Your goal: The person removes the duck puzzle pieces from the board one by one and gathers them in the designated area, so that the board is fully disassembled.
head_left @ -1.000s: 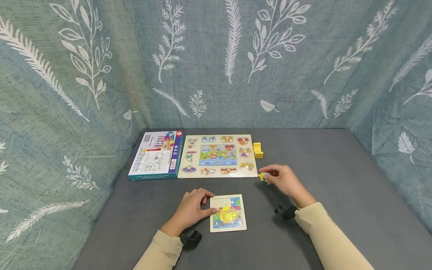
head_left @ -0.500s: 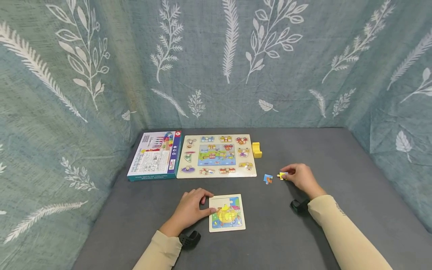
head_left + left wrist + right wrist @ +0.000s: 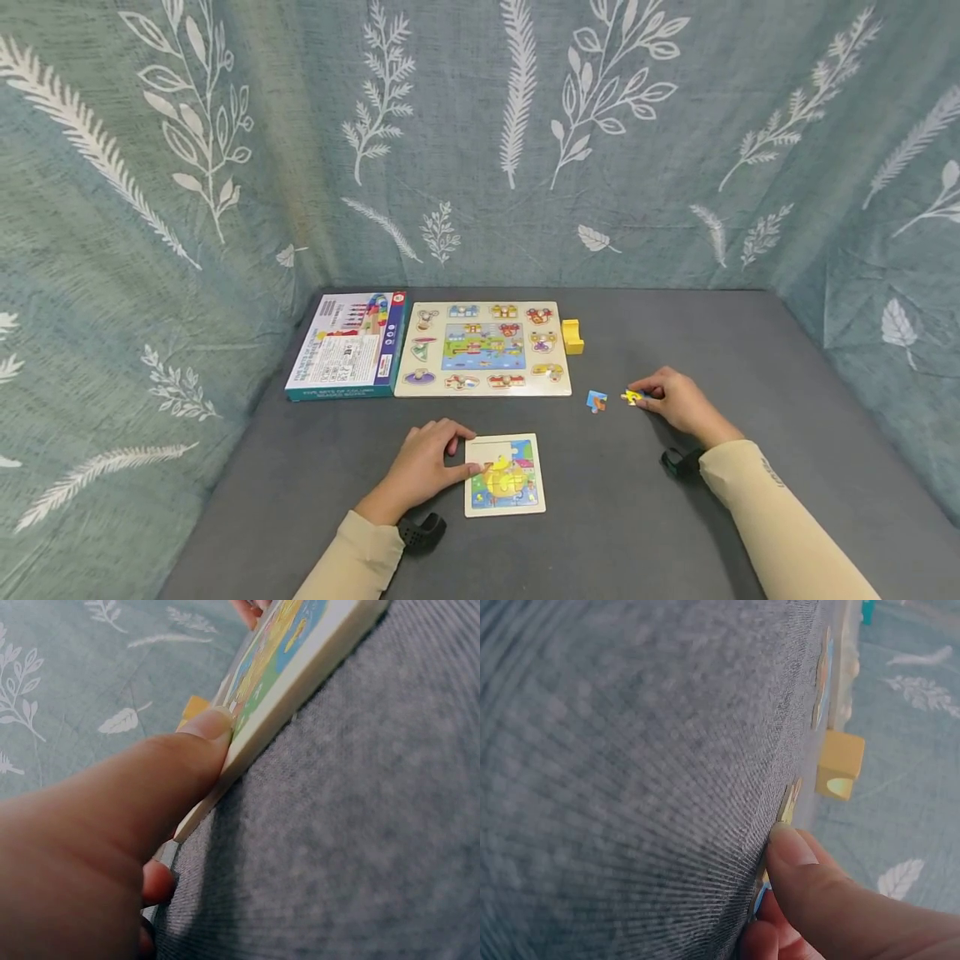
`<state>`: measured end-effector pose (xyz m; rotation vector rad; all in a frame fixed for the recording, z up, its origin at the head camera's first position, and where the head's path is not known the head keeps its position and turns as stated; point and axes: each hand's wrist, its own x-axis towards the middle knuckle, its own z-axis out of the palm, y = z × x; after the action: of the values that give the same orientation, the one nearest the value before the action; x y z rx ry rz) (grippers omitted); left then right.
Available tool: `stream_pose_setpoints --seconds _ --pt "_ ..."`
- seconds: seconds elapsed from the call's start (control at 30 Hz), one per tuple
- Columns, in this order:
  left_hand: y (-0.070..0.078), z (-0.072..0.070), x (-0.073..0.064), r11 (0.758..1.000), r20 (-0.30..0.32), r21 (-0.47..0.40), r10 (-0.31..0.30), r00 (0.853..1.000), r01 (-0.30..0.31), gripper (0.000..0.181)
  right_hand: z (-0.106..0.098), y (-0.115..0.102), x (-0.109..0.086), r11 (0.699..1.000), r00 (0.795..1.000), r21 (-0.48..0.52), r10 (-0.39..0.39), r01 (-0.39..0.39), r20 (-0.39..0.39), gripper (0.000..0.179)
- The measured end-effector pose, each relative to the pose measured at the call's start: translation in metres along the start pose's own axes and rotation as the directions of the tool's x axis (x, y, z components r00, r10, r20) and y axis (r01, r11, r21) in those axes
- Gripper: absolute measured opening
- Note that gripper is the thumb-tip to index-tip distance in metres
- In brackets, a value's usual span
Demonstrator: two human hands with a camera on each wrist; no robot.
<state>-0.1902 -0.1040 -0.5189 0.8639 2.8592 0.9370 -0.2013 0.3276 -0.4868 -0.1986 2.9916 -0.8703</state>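
On the near part of the table lies a small square jigsaw puzzle tray (image 3: 531, 510) with a yellow duck picture; its upper left shows bare wood. My left hand (image 3: 422, 467) holds the tray at its left side, thumb over the rim and index finger at the far left corner. In the left wrist view the thumb (image 3: 184, 754) presses on the tray's pale edge. Off to the right, my right hand (image 3: 678, 406) pinches a yellow puzzle piece (image 3: 632, 397) between thumb and fingers, close over the table. A blue and orange puzzle piece (image 3: 597, 401) lies just left of it.
Behind the tray lies a larger wooden peg puzzle board (image 3: 483, 388), with a boxed toy set (image 3: 341, 350) along its left side. A yellow block (image 3: 572, 337) stands at the board's right edge. A patterned curtain (image 3: 480, 225) hangs behind the dark table.
My right hand has moved right with the yellow puzzle piece, uncovering the blue and orange piece on the table. The yellow piece has turned slightly. My left hand stays on the tray.
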Motion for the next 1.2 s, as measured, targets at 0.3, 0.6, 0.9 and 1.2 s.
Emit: stream_pose_setpoints --seconds 0.3,0.6,0.9,1.2 --pt "0.002 -0.001 0.0 1.0 0.014 -0.007 0.007 1.0 -0.007 0.044 0.001 -0.047 -0.013 0.999 0.995 0.035 -0.024 0.027 -0.101 0.032" --pt "0.002 -0.004 0.002 1.0 0.01 -0.008 -0.002 1.0 0.002 0.043 0.064 -0.138 -0.024 0.927 0.914 0.174 -0.362 0.332 0.185 0.026" --pt "0.003 -0.006 -0.002 1.0 0.04 -0.013 -0.011 0.999 0.011 0.044 0.097 -0.143 -0.026 0.945 0.923 0.137 -0.322 0.298 0.21 0.024" --pt "0.004 -0.005 -0.002 1.0 0.031 -0.006 -0.016 0.999 0.016 0.044 0.102 -0.142 -0.022 0.934 0.915 0.077 -0.356 0.348 0.19 0.014"
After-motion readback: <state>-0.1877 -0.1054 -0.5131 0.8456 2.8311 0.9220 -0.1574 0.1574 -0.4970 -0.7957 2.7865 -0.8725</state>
